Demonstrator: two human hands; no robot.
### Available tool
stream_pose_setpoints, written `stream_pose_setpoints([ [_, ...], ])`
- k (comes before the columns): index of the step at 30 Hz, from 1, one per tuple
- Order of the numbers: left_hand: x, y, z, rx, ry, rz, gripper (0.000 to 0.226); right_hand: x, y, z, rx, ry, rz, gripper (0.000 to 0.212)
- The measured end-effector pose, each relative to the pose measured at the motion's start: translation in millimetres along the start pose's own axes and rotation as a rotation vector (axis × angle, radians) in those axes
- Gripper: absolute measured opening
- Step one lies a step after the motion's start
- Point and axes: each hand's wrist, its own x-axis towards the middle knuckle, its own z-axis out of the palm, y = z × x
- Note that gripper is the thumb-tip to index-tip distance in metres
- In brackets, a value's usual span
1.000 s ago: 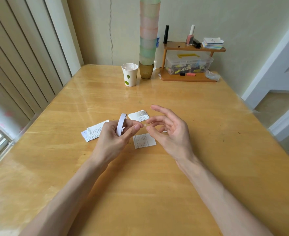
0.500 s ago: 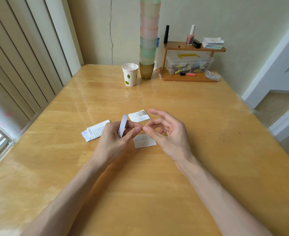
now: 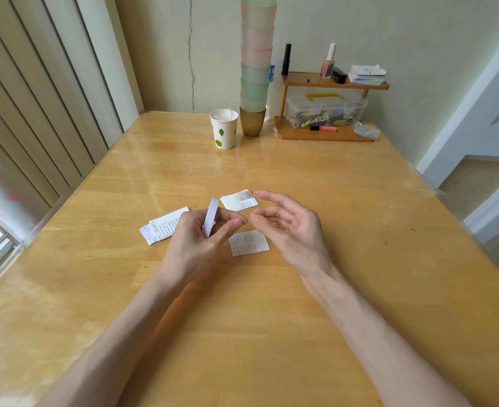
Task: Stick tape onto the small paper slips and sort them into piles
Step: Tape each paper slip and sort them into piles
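Any clear strip between the two hands is too hard to make out, so I cannot tell whether the right hand point(image 3: 293, 230) pinches a tape end or holds nothing. Its fingers are loosely half curled and spread, palm turned toward the left hand point(image 3: 193, 242), and its thumb tip sits just beside the left thumb tip without clearly touching. The left hand is curled round a roll of tape point(image 3: 211, 215), a thin white ring held on edge, with most of it hidden inside the fist. Both forearms are cut off by the lower edge of the view.

A small pile of slips point(image 3: 166, 226) lies just left of the left hand, partly covered by its knuckles. One flat, squarish printed slip point(image 3: 249, 243) lies on the bench point(image 3: 242, 333) below the gap between the hands. Another slip point(image 3: 239, 199), glossy across its top, lies just beyond the right fingertips. The print on all of them is too small to read.

The bench is smooth, varnished pale wood. Far beyond the hands stand a paper cup point(image 3: 224, 129) with a leaf print, a tall stack of frosted plastic cups point(image 3: 255, 63) cut off at the top, and a small wooden shelf point(image 3: 334, 83) over a clear plastic box point(image 3: 324, 111)
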Motion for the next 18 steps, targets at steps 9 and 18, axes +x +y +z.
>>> stream_pose_setpoints([
  [9, -0.2, -0.7, 0.0, -0.001, 0.001, -0.009, 0.018, 1.1, 4.2, -3.1, 0.037, -0.006, 0.026, 0.033],
  [18, 0.8, -3.1, -0.8, -0.014, 0.021, -0.026, 0.016, 4.6, 8.2, -3.5, 0.020, -0.026, 0.018, 0.031],
])
